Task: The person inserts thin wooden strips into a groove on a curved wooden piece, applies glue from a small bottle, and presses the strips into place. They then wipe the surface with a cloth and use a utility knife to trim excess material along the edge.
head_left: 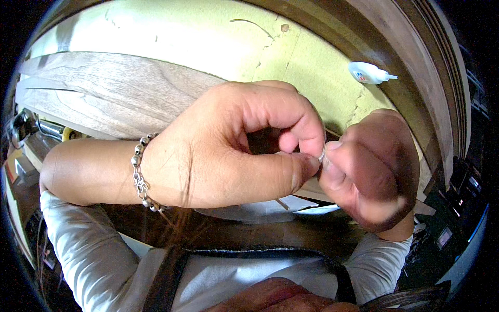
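My left hand [223,145], with a beaded metal bracelet [138,161] at its wrist, reaches across the middle. Its thumb and index finger are pinched together at the tips. My right hand [371,171] is closed, and its fingertips meet those of the left. Where they meet, a tiny whitish sliver [322,156] shows between the fingers, too small to name. Beyond the right hand, a small white squeeze bottle [366,73] with a thin nozzle lies on its side, apart from both hands.
A grey-brown wood-grain board [114,88] lies beyond my left forearm, on a worn pale yellow surface [208,31]. Dark wooden edges [416,47] curve along the right. A white sheet [249,212] lies below the hands. Cluttered items stand at far left.
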